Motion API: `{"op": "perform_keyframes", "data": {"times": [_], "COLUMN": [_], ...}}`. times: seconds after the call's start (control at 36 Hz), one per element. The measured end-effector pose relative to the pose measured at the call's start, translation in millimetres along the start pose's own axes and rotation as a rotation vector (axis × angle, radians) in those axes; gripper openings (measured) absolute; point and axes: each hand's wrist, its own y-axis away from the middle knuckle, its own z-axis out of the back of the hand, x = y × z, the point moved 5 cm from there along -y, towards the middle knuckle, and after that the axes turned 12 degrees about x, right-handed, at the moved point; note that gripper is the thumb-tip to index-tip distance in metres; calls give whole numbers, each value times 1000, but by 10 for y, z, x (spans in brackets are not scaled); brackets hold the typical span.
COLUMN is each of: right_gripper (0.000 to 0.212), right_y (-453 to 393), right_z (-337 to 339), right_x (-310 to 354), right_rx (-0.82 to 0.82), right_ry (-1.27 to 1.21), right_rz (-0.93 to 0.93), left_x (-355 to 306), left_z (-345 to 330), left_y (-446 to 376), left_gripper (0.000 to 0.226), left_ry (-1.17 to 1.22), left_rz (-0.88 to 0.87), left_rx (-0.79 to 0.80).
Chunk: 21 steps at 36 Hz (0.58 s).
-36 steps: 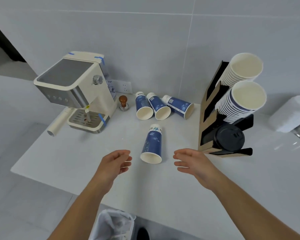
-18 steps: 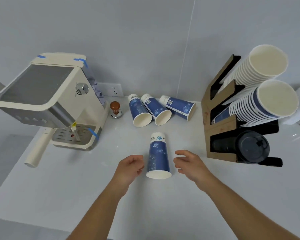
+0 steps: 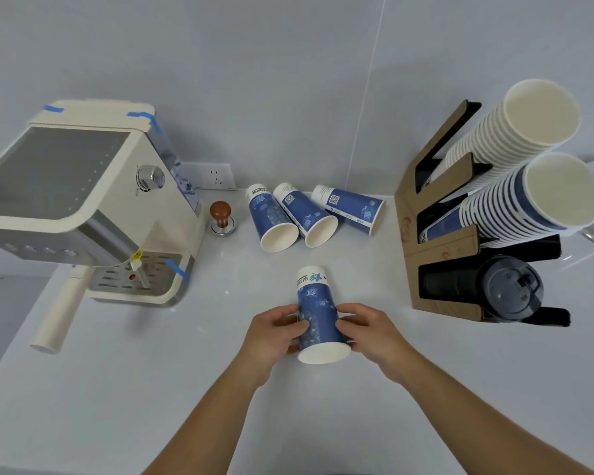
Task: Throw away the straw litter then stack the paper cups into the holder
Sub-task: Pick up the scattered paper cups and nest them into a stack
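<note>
Blue and white paper, a single cup (image 3: 318, 313) lies on its side near the front of the pale table (image 3: 151, 389), its open mouth turned toward the camera and its base pointing away. Both hands close on it from either side: the left hand (image 3: 271, 334) wraps its fingers against the cup's left wall, and the right hand (image 3: 371, 332) presses its fingers against the right wall, so the cup is gripped between the two. Whether it is lifted clear of the table or resting on it cannot be told. Farther back, near the wall, three more blue cups (image 3: 304, 214) lie tipped over side by side, mouths toward the camera, the left two touching and the third angled to the right. At the right stands a brown cardboard cup holder (image 3: 439, 241), well apart from the held cup; its top slot carries a stack of white cups (image 3: 515, 132), the middle slot a stack of blue cups (image 3: 528, 200), and the bottom slot a row of dark lids (image 3: 508, 291). On the left sits a cream coffee machine (image 3: 93, 200) with strips of blue tape, and a wooden-topped tamper (image 3: 221, 217) stands just beside it.
</note>
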Motion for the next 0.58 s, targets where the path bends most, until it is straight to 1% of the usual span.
{"op": "perform_keyframes", "data": {"times": [0.11, 0.17, 0.25, 0.36, 0.47, 0.58], "right_gripper": [18, 15, 23, 31, 40, 41], "right_y": [86, 154, 271, 370, 421, 467], "right_z": [73, 113, 168, 258, 333, 368], "right_x": [122, 203, 320, 437, 488, 481], "right_rx": [-17, -22, -10, 24, 38, 31], "right_ry": [-36, -54, -98, -148, -158, -140], "right_rz": [53, 89, 131, 169, 186, 203], "left_x": [-120, -194, -301, -413, -442, -448], "left_z": [-23, -54, -115, -198, -265, -350], "left_y": [53, 86, 137, 177, 193, 221], "left_gripper": [23, 24, 16, 19, 26, 24], "left_ry": [-16, -8, -2, 3, 77, 179], "left_rz": [10, -1, -35, -80, -49, -7], "left_rx": [18, 30, 48, 67, 75, 98]}}
